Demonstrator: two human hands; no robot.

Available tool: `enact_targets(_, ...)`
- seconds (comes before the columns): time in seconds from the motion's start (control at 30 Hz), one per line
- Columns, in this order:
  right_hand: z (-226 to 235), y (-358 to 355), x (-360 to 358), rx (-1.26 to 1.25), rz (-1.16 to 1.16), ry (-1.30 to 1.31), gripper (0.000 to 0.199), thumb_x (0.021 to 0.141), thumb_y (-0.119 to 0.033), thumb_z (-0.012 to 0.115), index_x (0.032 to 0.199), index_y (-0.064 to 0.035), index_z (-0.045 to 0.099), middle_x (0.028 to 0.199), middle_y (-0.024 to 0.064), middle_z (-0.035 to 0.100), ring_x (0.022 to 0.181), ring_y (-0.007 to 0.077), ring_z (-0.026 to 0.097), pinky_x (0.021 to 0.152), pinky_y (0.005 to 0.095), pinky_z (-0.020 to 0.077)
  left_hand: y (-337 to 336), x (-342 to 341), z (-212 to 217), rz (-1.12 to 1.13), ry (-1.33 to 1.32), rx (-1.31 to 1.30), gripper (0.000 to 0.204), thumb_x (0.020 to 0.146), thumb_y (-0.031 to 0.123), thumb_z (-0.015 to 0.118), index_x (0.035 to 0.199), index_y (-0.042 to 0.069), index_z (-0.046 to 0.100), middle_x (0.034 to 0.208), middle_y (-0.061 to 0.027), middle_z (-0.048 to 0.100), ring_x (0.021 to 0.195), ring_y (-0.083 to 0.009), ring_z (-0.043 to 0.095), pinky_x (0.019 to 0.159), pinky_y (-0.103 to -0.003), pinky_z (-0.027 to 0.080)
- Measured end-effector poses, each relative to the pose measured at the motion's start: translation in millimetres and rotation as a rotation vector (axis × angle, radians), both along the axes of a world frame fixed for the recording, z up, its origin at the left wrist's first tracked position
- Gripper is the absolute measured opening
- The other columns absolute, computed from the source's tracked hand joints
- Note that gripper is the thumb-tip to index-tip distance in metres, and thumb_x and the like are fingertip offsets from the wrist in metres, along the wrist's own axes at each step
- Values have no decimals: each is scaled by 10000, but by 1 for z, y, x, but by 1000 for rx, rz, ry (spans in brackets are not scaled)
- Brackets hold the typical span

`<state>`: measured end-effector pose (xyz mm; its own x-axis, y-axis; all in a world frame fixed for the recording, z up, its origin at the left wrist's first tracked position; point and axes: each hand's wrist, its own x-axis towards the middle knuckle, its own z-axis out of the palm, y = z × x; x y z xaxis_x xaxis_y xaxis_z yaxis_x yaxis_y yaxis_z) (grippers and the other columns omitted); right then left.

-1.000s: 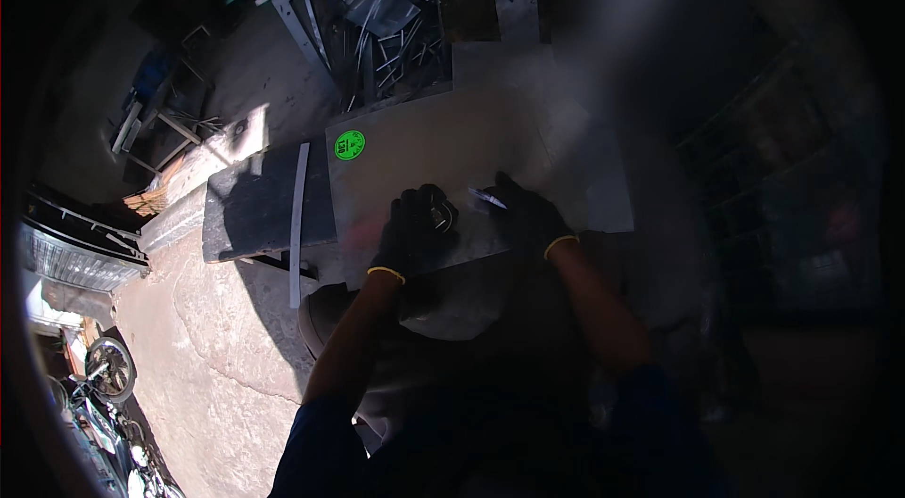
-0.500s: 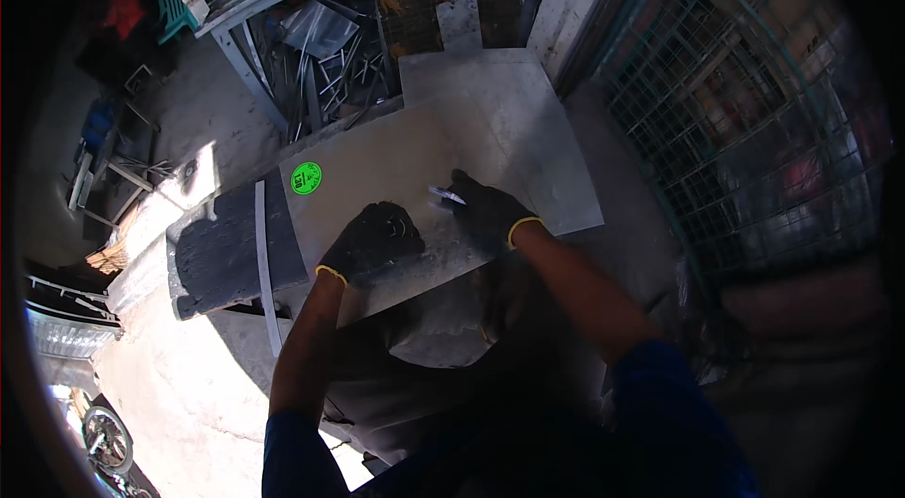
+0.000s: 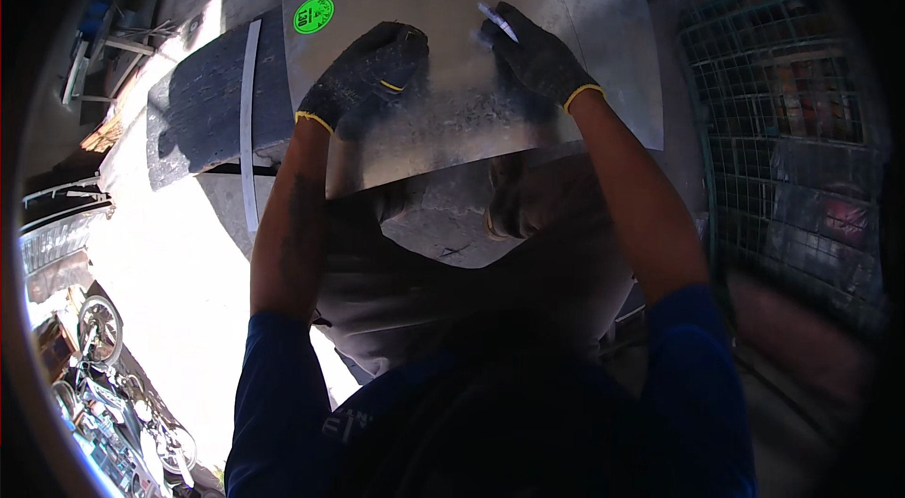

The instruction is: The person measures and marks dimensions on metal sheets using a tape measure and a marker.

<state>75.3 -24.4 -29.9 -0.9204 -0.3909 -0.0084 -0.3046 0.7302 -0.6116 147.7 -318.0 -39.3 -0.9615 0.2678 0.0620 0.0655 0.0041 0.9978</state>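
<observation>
A thin grey metal sheet (image 3: 443, 125) lies in front of me, with a round green sticker (image 3: 314, 15) near its far left corner. My left hand (image 3: 372, 69), in a dark glove with a yellow cuff, is closed over the left part of the sheet. A short yellow edge shows by its fingers; what they hold is not clear. My right hand (image 3: 539, 62), gloved alike, is closed around a slim white pen-like marker (image 3: 498, 22). Its tip points up and left, above the sheet. Whether the tip touches the metal, I cannot tell.
A narrow metal strip (image 3: 250, 111) lies across a dark, worn bench top (image 3: 203, 102) to the left. A green wire mesh panel (image 3: 773, 102) stands at the right. Metal scraps show at the far edge. Bicycles (image 3: 99, 328) stand at the lower left.
The view has tilted downward, so the sheet and both hands sit higher in the picture. My right hand still holds the marker, and my left hand has turned slightly, showing a yellow edge.
</observation>
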Motion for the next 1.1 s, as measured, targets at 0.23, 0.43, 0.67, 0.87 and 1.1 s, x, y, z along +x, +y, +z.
enact_targets(0.23, 24, -13, 11, 196, -22, -27, 524, 1074, -426, 511, 1491, -115, 442, 1403, 191, 627, 1239, 415, 626, 1020, 482, 504, 11, 2, 2, 13, -157, 41, 173, 1011, 216, 679, 1100, 75, 633, 1002, 25, 624, 895, -77, 571, 827, -258, 491)
enact_targets(0.43, 46, -23, 23, 138, 47, -155, 392, 1091, -227, 469, 1452, -76, 445, 1395, 185, 635, 1265, 353, 641, 1036, 416, 495, 15, 14, 11, -114, -338, 490, 231, 1029, 206, 623, 1199, 49, 612, 1017, -25, 627, 923, -127, 603, 845, -294, 509)
enact_targets(0.67, 43, -21, 35, -51, 9, -93, 352, 1068, -116, 460, 1405, -14, 463, 1438, 178, 596, 1282, 299, 641, 1063, 376, 480, 11, 24, 22, 198, -242, 293, 331, 985, 185, 714, 1274, 77, 592, 962, 13, 616, 805, -75, 586, 676, -250, 495)
enact_targets(0.87, 22, -39, -3, -131, -95, -110, 455, 1038, -154, 550, 1460, -7, 466, 1387, 208, 624, 1313, 335, 604, 1079, 390, 471, -9, 3, 35, 80, -190, 458, 549, 1029, 274, 649, 1511, 78, 474, 1207, -42, 619, 1076, -164, 647, 902, -341, 580)
enact_targets(1.1, 37, -75, -27, -824, -140, -691, 342, 969, -275, 729, 1222, -46, 726, 978, 45, 731, 804, 94, 653, 730, 280, 545, -6, -25, 53, 134, -200, 296, 550, 1041, 270, 637, 1525, 65, 476, 1223, -39, 632, 1056, -126, 628, 874, -273, 549)
